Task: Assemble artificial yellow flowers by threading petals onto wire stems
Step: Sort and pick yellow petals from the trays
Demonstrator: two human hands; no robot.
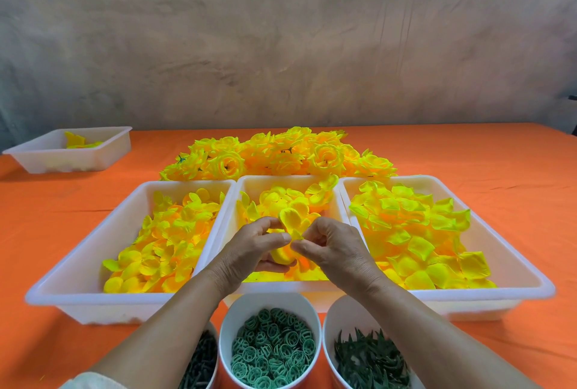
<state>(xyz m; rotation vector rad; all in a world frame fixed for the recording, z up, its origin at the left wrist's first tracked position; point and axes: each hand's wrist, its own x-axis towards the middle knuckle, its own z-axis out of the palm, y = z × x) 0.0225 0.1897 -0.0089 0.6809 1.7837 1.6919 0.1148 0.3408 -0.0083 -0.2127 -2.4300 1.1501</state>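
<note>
Holding a half-built yellow flower [291,220] up over the middle tray [281,287], both hands meeting right above it. Left-hand grip [253,245] is wrapped round the lower bunch of petals, thumb on top and fingers curled underneath. Right-hand grip [331,248] is pinching the edge of the top petal between thumb and forefinger, other fingers tucked in. Can't see any wire stem, the petals and fingers cover whatever's in there

Three white trays sit side by side, touching, on the orange worktop [468,151]. Left tray [78,295] is full of rounder yellow-orange petals, the middle one has cupped petal pieces, and the right tray [515,263] has bigger, flatter petals with a greenish tint

Behind the trays there's a heap of finished flowers [281,154] lying straight on the cloth. Way off at the far left is a smaller tray [103,152] with just a few yellow bits in it

Nearest to me are three white cups in a row: the middle cup [273,300] holds light green ring pieces, the right cup [346,316] has dark green leafy bits, and the left one is mostly hidden under my left forearm, with dark sticks [203,360] showing inside
</note>
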